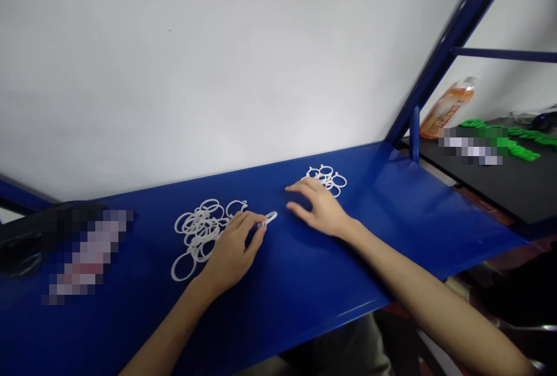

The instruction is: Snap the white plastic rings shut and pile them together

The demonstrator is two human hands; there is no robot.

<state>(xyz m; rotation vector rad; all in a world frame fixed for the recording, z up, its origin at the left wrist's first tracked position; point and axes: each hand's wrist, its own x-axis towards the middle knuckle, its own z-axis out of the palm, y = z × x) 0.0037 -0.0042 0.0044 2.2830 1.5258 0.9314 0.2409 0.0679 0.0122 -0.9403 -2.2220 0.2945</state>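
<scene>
Between the thumb and fingers of my left hand (235,248) is a small white ring (270,217), tilted just above the blue table. Beside and partly behind that hand lies a loose pile of white rings (202,226), several of them with a small loop on the rim. My right hand (319,208) hovers palm down with its fingers apart, nothing visible in its grasp. Just beyond its knuckles sits a smaller group of white rings (337,180), partly hidden by the hand.
The blue table (313,283) meets a pale wall (217,74). A black bag (47,231) rests at the left. On the right, past a blue frame post (414,132), a dark surface (491,190) bears an orange bottle (450,110) and green braided pieces (520,151).
</scene>
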